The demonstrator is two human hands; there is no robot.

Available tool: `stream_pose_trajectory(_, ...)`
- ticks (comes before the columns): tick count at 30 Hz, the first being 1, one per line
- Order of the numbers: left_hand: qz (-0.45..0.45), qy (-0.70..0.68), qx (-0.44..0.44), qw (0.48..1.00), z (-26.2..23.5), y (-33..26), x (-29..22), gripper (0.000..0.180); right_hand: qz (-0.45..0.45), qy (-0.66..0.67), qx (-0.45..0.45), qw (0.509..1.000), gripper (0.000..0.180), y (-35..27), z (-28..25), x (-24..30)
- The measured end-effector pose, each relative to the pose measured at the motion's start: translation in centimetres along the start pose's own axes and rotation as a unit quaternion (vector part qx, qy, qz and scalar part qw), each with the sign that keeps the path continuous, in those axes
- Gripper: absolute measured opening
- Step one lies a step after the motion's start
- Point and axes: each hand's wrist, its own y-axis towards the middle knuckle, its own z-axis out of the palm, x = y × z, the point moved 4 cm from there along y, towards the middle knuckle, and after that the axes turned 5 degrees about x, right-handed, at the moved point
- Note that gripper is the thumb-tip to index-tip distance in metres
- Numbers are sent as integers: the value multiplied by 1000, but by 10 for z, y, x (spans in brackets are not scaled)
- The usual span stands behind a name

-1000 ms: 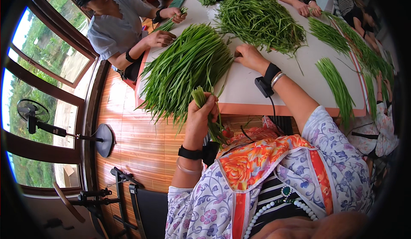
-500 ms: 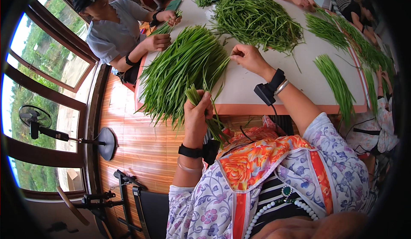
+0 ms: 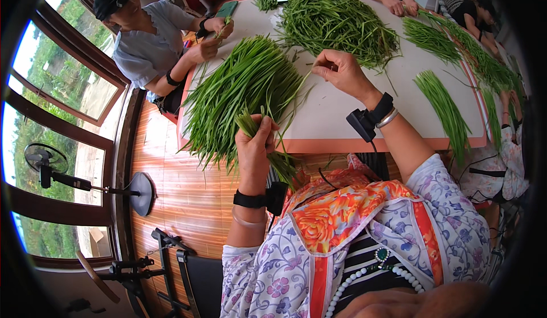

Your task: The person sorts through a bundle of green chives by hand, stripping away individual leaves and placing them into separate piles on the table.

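My left hand [image 3: 254, 145] is closed around a small bunch of garlic chives [image 3: 246, 123]. Pale stem ends stick out above its fist, and the leaves hang down below, over the table's near edge. Thumb and forefinger of my right hand [image 3: 344, 76] pinch the tip of a thin chive blade [image 3: 304, 82], just right of the big heap. That large heap of long green garlic chives [image 3: 236, 93] lies on the white tabletop, right behind my left hand.
A second, shorter-cut green pile [image 3: 336, 25] lies at the back. Neat bundles [image 3: 444, 110] rest on the right of the white table [image 3: 364, 107]. A co-worker [image 3: 151, 44] at the left handles chives; other people work at the back and right. A fan [image 3: 57, 173] stands at left.
My right hand has moved slightly right and up, drawing the thin blade away from the heap. My left hand with its bunch has shifted a little left.
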Motion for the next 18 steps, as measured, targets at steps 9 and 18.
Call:
stream_pose_trajectory(9, -4, 113, 88, 990, 27, -4, -3, 12, -95, 41, 195, 975, 13, -6, 38, 67)
stream_pose_trajectory(18, 43, 58, 89, 993, 19, -29, -51, 13, 56, -6, 92, 994, 11, 1, 16, -12)
